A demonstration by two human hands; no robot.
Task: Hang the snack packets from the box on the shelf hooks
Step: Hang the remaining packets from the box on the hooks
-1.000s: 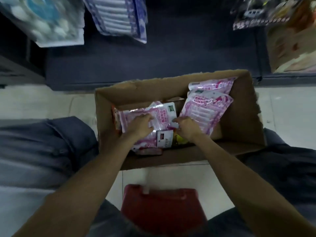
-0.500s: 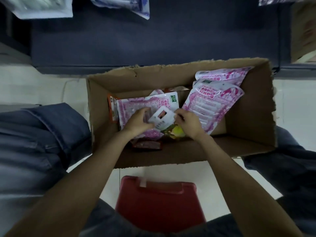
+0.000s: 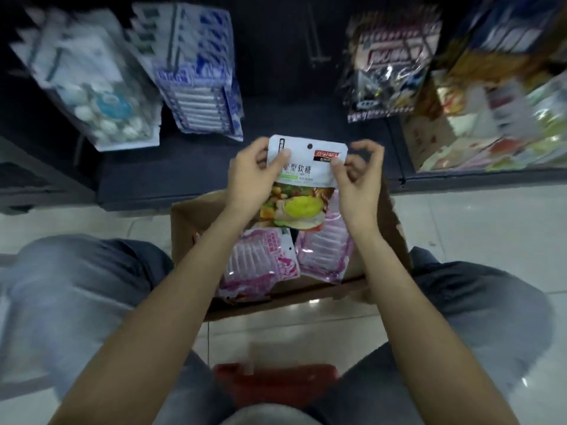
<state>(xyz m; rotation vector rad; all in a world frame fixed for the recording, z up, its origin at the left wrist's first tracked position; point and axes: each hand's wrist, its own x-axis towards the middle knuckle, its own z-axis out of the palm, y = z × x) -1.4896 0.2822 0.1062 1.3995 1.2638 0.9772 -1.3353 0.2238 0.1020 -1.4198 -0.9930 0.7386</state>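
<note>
A white snack packet (image 3: 302, 176) with a fruit picture and a round hang hole at its top is held upright above the cardboard box (image 3: 184, 228). My left hand (image 3: 250, 176) pinches its upper left edge, thumb on the front. My right hand (image 3: 357, 182) pinches its upper right edge. Pink packets (image 3: 260, 262) lie in the box below. A bare metal shelf hook (image 3: 317, 41) sticks out of the dark back panel straight above the packet.
Hanging on hooks are white-and-teal packs (image 3: 89, 87), blue-striped packs (image 3: 199, 75) and dark snack bags (image 3: 386, 72). Colourful goods (image 3: 497, 102) fill the right shelf. A red stool (image 3: 276, 384) sits between my knees on the tiled floor.
Both hands lifted the white fruit packet out of the box and raised it toward the shelf. The view tilted up, bringing the hanging goods into sight.
</note>
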